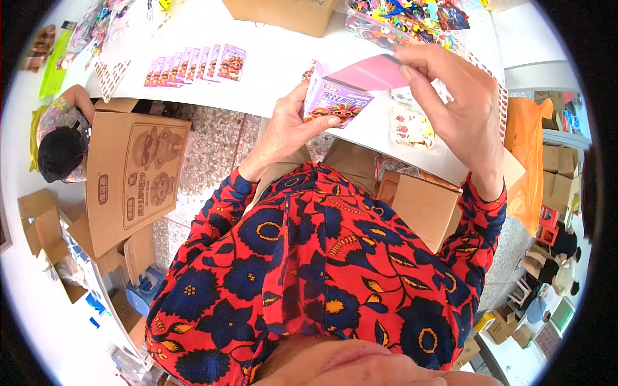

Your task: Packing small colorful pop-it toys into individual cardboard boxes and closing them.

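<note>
My left hand [288, 123] is closed around a small purple printed box [335, 104], thumb across its front, holding it above the white table's near edge. A pink card [372, 72] slants from the box's top toward my right hand [454, 96]. The thumb and forefinger of my right hand pinch that card's outer corner. I cannot tell whether the card is partly inside the box or joined to it. Below my right hand lie small clear packets [411, 126] with white and red contents. At the table's left, several similar purple boxes [230, 63] stand in a slanted row.
A clear bin [373, 32] of colourful small toys stands at the back right, beside a cardboard box [283, 14]. A large printed carton [135, 174] is on the left, near another person [63, 145]. An open carton [421, 204] sits below the table edge.
</note>
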`<state>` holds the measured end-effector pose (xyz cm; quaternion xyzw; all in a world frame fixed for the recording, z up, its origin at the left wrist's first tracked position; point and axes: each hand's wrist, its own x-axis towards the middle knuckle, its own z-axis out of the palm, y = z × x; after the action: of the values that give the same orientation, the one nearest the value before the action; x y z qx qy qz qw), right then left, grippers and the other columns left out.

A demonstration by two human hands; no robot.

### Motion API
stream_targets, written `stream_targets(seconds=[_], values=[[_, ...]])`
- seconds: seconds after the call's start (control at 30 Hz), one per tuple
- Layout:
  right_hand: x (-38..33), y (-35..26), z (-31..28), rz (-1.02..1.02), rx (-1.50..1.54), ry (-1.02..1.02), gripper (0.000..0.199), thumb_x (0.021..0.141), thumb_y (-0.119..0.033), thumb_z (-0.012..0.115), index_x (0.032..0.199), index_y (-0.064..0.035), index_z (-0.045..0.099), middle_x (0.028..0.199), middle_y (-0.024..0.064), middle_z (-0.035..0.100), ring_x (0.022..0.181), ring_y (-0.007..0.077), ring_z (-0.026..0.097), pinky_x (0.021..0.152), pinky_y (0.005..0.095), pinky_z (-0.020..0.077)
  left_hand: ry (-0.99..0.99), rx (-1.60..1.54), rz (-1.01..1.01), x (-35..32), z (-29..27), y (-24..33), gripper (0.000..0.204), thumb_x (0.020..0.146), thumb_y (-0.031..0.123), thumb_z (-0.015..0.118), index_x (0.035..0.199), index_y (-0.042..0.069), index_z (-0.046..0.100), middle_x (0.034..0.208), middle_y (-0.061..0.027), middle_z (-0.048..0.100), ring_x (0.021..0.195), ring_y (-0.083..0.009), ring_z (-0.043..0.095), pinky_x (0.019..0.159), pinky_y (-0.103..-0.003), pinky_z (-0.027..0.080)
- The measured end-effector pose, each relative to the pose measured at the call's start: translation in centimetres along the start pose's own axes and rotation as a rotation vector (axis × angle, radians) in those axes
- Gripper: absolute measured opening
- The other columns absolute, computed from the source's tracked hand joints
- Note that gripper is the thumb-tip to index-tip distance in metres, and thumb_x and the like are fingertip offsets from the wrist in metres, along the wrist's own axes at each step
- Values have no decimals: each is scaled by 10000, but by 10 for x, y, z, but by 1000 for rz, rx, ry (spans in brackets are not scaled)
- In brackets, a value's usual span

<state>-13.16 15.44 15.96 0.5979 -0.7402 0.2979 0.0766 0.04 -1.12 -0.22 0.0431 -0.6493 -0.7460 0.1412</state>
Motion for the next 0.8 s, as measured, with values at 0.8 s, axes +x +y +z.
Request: stream_targets(seconds=[0.8], values=[[12,7,36,-134,-59,-56,191,739,-25,669,930,-37,654,871,61,614,759,219,592,680,337,470,-76,83,147,6,-11,10,370,849,130,654,1171,-23,554,1037,-73,621,941,-124,569,816,-284,475]])
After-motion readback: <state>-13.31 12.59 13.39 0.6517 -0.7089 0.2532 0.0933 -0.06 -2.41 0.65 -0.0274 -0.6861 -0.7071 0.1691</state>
